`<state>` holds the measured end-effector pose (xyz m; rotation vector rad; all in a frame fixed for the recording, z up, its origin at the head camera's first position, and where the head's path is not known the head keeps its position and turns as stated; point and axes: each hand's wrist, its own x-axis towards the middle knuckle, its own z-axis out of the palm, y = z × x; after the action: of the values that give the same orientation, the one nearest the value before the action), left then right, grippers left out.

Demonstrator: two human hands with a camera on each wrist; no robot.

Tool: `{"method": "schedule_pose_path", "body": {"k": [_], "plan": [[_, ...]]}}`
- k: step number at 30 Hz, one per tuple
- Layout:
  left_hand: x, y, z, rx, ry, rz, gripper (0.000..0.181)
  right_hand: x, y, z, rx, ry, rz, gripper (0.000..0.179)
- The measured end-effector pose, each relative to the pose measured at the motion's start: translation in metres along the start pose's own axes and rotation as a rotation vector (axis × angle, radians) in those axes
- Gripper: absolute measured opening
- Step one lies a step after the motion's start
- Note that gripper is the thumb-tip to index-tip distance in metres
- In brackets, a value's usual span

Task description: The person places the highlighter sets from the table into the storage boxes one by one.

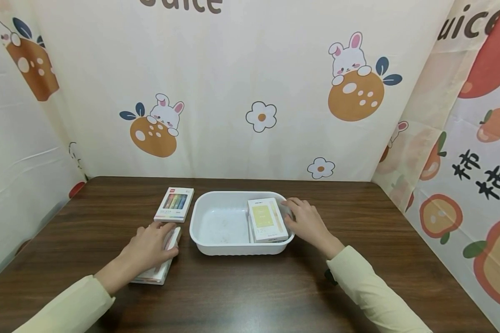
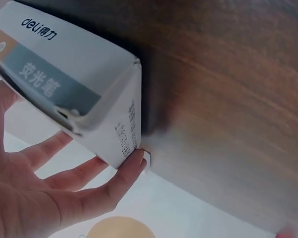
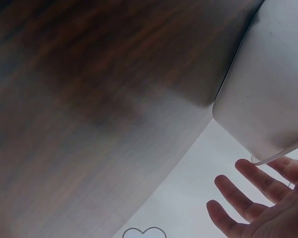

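Note:
My left hand [image 1: 152, 245] grips a white highlighter box [image 2: 74, 54] at the left front of the table, its fingers across the top in the head view. The left wrist view shows grey and tan bands and the printed "deli" on the box. My right hand [image 1: 310, 224] is at the right end of a white plastic basin [image 1: 221, 249], fingers spread, touching its rim. Inside the basin, at its right side, leans a white box with a yellow-green panel [image 1: 264, 216]. Its underside is hidden.
Beyond the left hand, a flat white box with a picture of coloured sticks [image 1: 175, 203] lies left of the basin. The dark wooden table [image 1: 250, 296] ends at a printed curtain [image 1: 225, 138] at the back, with more curtain on both sides.

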<state>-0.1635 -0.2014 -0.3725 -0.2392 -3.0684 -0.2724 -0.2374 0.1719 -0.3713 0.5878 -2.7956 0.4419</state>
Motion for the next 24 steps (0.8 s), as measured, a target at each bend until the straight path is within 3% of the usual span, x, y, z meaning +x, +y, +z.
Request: {"method": "schedule_pose_path", "body": {"k": [16, 24], "plan": [[0.007, 0.001, -0.019, 0.000, 0.063, 0.015, 0.058, -0.002, -0.002, -0.001, 0.005, 0.022, -0.006, 0.037], [0.014, 0.005, -0.035, -0.012, 0.086, 0.026, 0.058, -0.001, -0.002, -0.001, 0.007, 0.022, -0.009, 0.037]]}}
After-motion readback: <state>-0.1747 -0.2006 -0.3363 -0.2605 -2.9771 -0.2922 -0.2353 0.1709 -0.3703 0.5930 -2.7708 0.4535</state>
